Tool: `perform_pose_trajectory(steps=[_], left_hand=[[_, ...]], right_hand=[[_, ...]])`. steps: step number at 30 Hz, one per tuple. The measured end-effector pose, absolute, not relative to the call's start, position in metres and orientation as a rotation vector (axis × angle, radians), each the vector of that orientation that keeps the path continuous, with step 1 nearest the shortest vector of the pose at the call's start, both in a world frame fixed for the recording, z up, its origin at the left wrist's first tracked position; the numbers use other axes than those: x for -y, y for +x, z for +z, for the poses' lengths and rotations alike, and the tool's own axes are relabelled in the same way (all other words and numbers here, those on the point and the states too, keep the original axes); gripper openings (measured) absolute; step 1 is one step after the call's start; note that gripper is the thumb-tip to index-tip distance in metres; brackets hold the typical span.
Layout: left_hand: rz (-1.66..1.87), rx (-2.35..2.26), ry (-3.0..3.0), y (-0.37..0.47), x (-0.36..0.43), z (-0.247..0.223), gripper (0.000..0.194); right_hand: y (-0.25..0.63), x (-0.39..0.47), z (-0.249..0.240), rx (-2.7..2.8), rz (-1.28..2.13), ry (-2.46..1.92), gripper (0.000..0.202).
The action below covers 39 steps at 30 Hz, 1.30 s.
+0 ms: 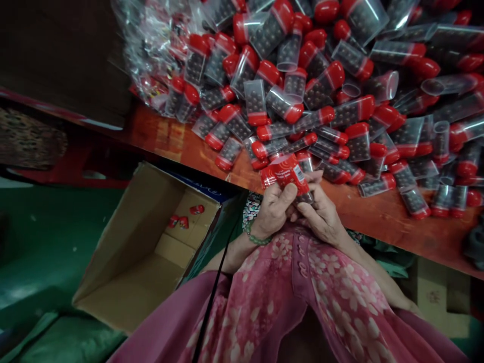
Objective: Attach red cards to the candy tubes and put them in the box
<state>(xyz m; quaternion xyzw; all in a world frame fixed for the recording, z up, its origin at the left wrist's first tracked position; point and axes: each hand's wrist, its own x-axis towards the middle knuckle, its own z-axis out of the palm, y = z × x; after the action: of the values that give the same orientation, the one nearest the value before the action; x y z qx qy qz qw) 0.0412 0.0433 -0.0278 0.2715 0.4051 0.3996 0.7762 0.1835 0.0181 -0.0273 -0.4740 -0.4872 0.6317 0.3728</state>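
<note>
While tubes lie heaped, both hands grip a labelled tube.

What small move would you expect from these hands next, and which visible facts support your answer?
Probably pressing the red label flat around the tube. Both the left hand and right hand grip it at the table edge. Labelled tubes lie in the cardboard box; the pile looks unlabelled.

Tubes heaped on the table; box below, left of the hands.
</note>
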Motion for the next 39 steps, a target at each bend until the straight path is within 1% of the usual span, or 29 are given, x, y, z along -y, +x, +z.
perform_pose_trajectory(steps=[3, 6, 11, 14, 17, 21, 25, 28, 31, 33, 35, 37, 39], left_hand=[[0.922, -0.793, 0.681, 0.043, -0.037, -0.033, 0.063], [0.942, -0.742, 0.714, 0.043, -0.032, -0.036, 0.052], [0.916, -0.778, 0.701, 0.037, -0.029, -0.039, 0.053], [0.894, -0.780, 0.727, 0.031, -0.031, -0.035, 0.056], [0.895, -0.758, 0.764, 0.024, -0.032, -0.028, 0.053], [0.919, -0.809, 0.838, 0.009, -0.028, -0.026, 0.049], [0.934, -0.895, 0.901, -0.006, -0.015, -0.031, 0.045], [0.961, -0.900, 0.905, -0.013, -0.006, -0.030, 0.047], [1.016, -0.958, 0.858, -0.024, -0.001, -0.024, 0.036], [1.163, -1.117, 0.796, -0.040, 0.002, -0.025, 0.029], [1.381, -1.378, 0.751, -0.068, 0.007, -0.032, 0.027], [1.506, -1.680, 0.783, -0.106, 0.014, -0.045, 0.027], [1.310, -1.913, 0.998, -0.148, 0.022, -0.059, 0.026]], right_hand=[[0.188, -0.016, -0.031, 1.260, 1.584, -1.227, 0.031], [0.188, -0.017, -0.031, 1.232, 1.575, -1.236, 0.036], [0.184, -0.022, -0.032, 1.121, 1.630, -1.272, 0.047], [0.180, -0.023, -0.034, 1.082, 1.675, -1.254, 0.049], [0.176, -0.023, -0.034, 1.071, 1.690, -1.239, 0.051], [0.170, -0.025, -0.034, 1.171, 1.707, -1.277, 0.057], [0.158, -0.030, -0.038, 1.366, 1.619, -1.260, 0.064], [0.150, -0.032, -0.038, 1.465, 1.619, -1.142, 0.062], [0.151, -0.032, -0.031, 1.656, 1.622, -1.024, 0.044], [0.158, -0.033, -0.023, 1.868, 1.439, -1.013, 0.030], [0.170, -0.035, -0.015, 2.063, 1.050, -1.086, 0.020], [0.182, -0.040, -0.012, 2.185, 0.631, -1.200, 0.016], [0.193, -0.046, -0.015, 2.268, 0.342, -1.264, 0.022]])
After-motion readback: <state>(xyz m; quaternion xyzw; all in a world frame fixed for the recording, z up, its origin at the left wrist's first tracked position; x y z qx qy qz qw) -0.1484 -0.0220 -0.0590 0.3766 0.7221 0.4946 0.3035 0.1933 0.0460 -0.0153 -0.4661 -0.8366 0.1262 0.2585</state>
